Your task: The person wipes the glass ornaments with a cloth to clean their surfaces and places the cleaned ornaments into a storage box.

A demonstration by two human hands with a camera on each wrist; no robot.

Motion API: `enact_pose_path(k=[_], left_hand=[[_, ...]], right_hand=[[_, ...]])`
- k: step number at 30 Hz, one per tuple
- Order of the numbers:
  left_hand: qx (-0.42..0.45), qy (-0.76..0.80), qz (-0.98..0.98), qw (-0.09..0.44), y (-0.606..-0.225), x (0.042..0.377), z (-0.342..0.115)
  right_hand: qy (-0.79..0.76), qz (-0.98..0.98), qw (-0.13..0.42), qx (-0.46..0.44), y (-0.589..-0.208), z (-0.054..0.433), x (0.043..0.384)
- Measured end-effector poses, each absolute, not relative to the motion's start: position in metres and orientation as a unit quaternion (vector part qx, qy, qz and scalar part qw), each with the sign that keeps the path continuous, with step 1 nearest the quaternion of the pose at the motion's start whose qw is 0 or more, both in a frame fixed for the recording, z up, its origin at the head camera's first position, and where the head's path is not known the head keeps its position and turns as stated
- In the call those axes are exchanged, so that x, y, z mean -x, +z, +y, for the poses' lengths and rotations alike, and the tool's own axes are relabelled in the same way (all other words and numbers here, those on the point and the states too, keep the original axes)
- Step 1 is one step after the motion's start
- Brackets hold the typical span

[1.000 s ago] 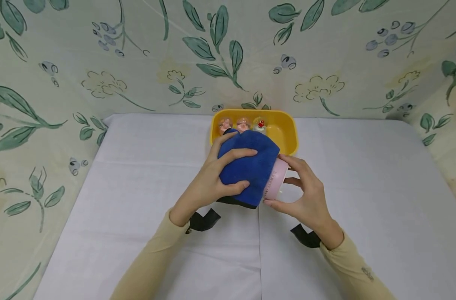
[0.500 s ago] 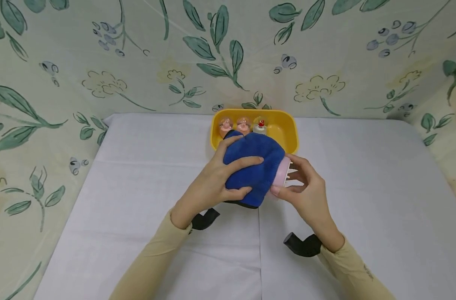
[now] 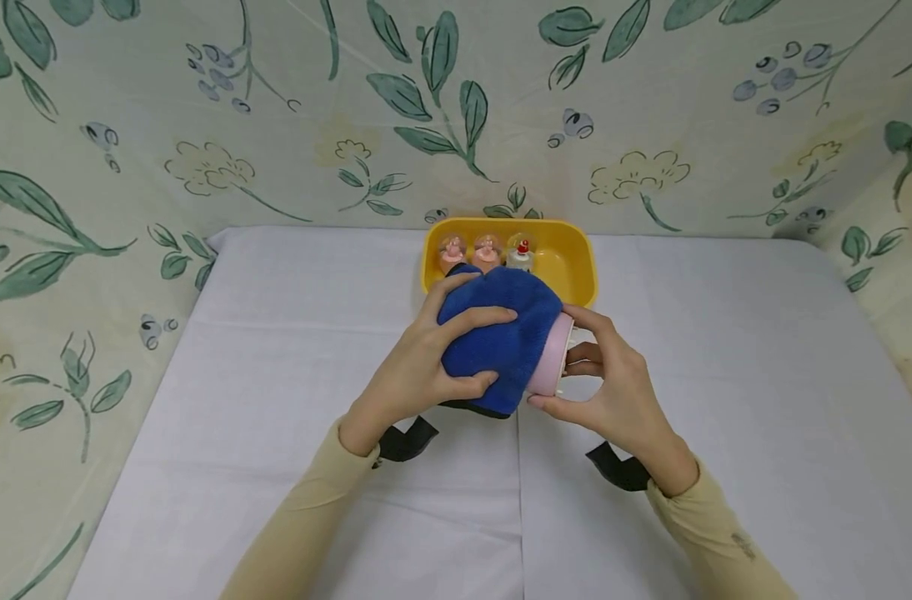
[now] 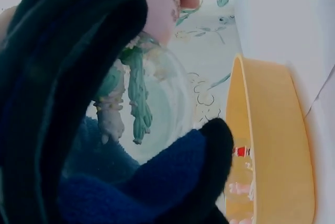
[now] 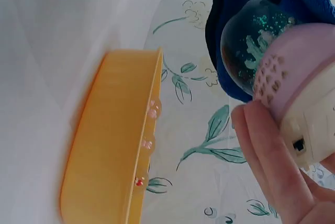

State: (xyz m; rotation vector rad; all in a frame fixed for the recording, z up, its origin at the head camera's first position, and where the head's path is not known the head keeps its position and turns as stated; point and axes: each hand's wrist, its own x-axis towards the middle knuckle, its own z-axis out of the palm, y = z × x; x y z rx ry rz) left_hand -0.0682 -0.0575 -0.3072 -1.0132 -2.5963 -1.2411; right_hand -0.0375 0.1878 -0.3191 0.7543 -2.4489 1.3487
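Note:
A snow globe with a pink base and a clear dome is held tilted above the table. In the left wrist view, its dome shows green and white figures inside. My left hand grips a blue cloth with black edging, wrapped over the dome with the fingers spread across it. On the other side, my right hand holds the pink base between thumb and fingers. The cloth covers the dome in the head view. The base's pale underside has a small dark opening, seen in the right wrist view.
Just beyond the hands stands a yellow tray on the white-covered table. Several small globes sit in it: two with pink figures and one with a red-topped figure. A leaf-patterned curtain hangs behind.
Hands, cloth and globe shifted slightly right, then back left. The right hand's fingers have changed their hold on the base, and the base's visible side has turned.

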Motion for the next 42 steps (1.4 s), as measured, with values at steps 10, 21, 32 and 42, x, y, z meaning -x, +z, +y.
enact_pose_path(k=[10,21,32,42], left_hand=[[0.365,-0.352,-0.855,0.107,-0.304,0.065,-0.056],[0.362,-0.355,-0.852,0.131,-0.31,0.067,-0.062],[0.364,-0.372,-0.847,0.113,-0.304,0.067,-0.067],[0.381,-0.313,-0.859,0.14,-0.303,0.064,-0.066]], right_hand=[[0.6,-0.786,0.05,-0.142,-0.316,0.179,0.037],[0.609,-0.782,-0.077,-0.108,-0.315,0.176,0.037],[0.434,-0.851,0.132,-0.263,-0.319,0.183,0.043],[0.561,-0.812,0.057,-0.15,-0.32,0.176,0.038]])
